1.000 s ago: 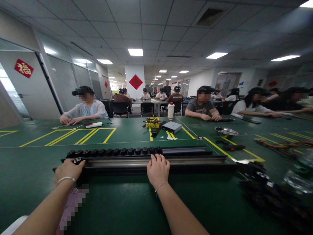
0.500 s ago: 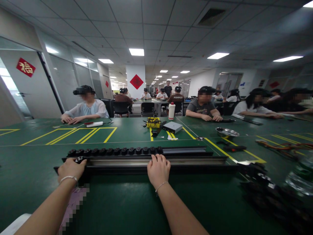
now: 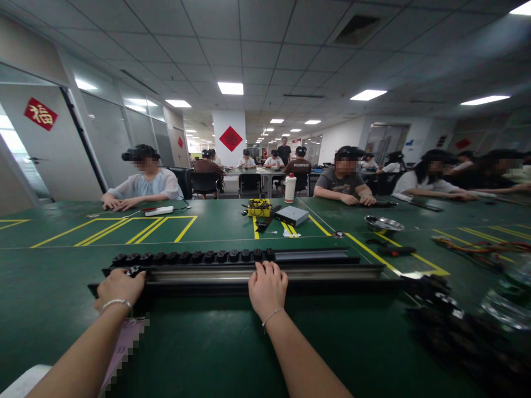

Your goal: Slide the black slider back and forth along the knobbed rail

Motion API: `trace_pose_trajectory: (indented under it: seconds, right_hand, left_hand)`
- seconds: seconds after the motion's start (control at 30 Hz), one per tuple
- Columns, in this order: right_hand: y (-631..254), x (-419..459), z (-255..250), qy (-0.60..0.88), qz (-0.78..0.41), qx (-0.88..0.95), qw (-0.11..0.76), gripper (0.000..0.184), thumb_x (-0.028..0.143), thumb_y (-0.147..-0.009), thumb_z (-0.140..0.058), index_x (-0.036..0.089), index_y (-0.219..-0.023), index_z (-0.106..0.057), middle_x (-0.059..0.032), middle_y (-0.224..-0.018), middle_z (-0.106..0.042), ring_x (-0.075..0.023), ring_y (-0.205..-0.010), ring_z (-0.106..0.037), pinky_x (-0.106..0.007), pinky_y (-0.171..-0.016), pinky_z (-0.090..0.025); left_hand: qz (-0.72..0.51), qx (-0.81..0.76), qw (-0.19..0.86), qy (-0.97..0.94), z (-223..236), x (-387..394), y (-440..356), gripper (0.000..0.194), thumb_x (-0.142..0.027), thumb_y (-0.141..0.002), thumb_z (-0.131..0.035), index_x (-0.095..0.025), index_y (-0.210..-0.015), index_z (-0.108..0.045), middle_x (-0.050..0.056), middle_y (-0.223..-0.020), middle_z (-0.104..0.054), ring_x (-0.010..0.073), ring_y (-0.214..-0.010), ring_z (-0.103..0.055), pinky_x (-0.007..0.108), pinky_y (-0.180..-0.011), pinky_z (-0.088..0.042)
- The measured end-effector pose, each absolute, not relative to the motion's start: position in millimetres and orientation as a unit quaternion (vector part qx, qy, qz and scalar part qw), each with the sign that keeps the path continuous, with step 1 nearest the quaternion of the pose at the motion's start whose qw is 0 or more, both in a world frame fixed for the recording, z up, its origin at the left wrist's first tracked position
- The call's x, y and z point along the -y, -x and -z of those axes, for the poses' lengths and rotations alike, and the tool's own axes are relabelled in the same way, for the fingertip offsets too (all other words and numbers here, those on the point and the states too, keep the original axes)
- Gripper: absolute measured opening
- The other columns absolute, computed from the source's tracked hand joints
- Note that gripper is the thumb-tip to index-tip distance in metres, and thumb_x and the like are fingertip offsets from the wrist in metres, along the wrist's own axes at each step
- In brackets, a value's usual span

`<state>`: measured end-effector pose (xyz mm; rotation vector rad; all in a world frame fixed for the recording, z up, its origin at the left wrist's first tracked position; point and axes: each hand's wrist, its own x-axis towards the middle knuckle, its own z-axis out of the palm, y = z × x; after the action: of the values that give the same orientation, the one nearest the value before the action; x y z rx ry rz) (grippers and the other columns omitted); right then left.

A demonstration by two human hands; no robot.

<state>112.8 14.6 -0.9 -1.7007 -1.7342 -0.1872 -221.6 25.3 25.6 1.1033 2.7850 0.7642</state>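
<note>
Your left hand (image 3: 120, 288) is curled over the left end of the long black rail (image 3: 332, 285), with a small black piece (image 3: 133, 271) showing beside the thumb; you can't tell from here whether the fingers pinch it, since their undersides are hidden. Your right hand (image 3: 269, 287) lies across the middle of the same rail, fingers close together and bent over its channel; whether they squeeze it can't be told either. The rail runs crosswise in front of you on the green table (image 3: 207, 342), a shiny metal strip (image 3: 199, 275) along its channel. Just behind it, a row of black knobs (image 3: 209, 256) fills the left and middle of a second track, leaving a bare stretch at the right. Near your left forearm lies a pink sheet (image 3: 124, 345). To the right sit a dark heap of parts (image 3: 464, 337), blurred, and a clear bottle (image 3: 508, 298). Farther across stand a yellow box (image 3: 259, 210), a grey box (image 3: 291, 215), a white bottle (image 3: 290, 189) and a metal bowl (image 3: 384, 224).
</note>
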Motion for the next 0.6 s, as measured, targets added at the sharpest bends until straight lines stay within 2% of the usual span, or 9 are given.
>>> trace_pose_trajectory:
  seconds: [0.13, 0.43, 0.6]
  right_hand:
    - [-113.3, -14.1, -0.6, 0.660, 0.070, 0.671, 0.332, 0.034, 0.030, -0.085, -0.036, 0.025, -0.111, -0.058, -0.0055, -0.117, -0.056, -0.0229, -0.113, -0.040, -0.039, -0.091, -0.023]
    - [-112.7, -12.8, -3.2, 0.667, 0.067, 0.674, 0.310, 0.035, 0.029, -0.085, -0.036, 0.025, -0.112, -0.058, -0.0074, -0.119, -0.054, -0.0230, -0.114, -0.039, -0.039, -0.092, -0.022]
    - [-112.9, -13.8, -1.9, 0.662, 0.064, 0.673, 0.325, 0.035, 0.030, -0.085, -0.036, 0.024, -0.112, -0.058, -0.0073, -0.118, -0.055, -0.0237, -0.113, -0.040, -0.039, -0.092, -0.022]
  left_hand:
    - [-0.246, -0.908, 0.027, -0.337, -27.0, -23.8, 214.7, 0.064, -0.057, -0.069, -0.039, -0.015, -0.118, -0.047, 0.019, -0.123, -0.049, 0.0367, -0.114, -0.043, 0.053, -0.085, -0.040]
    - [-0.248, -0.906, 0.025, -0.343, -26.2, -23.6, 215.2, 0.065, -0.059, -0.068, -0.039, -0.016, -0.116, -0.049, 0.018, -0.122, -0.050, 0.0373, -0.114, -0.043, 0.052, -0.084, -0.040]
    - [-0.241, -0.905, 0.022, -0.350, -26.6, -22.8, 213.7, 0.064, -0.058, -0.068, -0.041, -0.014, -0.114, -0.050, 0.019, -0.119, -0.052, 0.0369, -0.111, -0.046, 0.050, -0.083, -0.042]
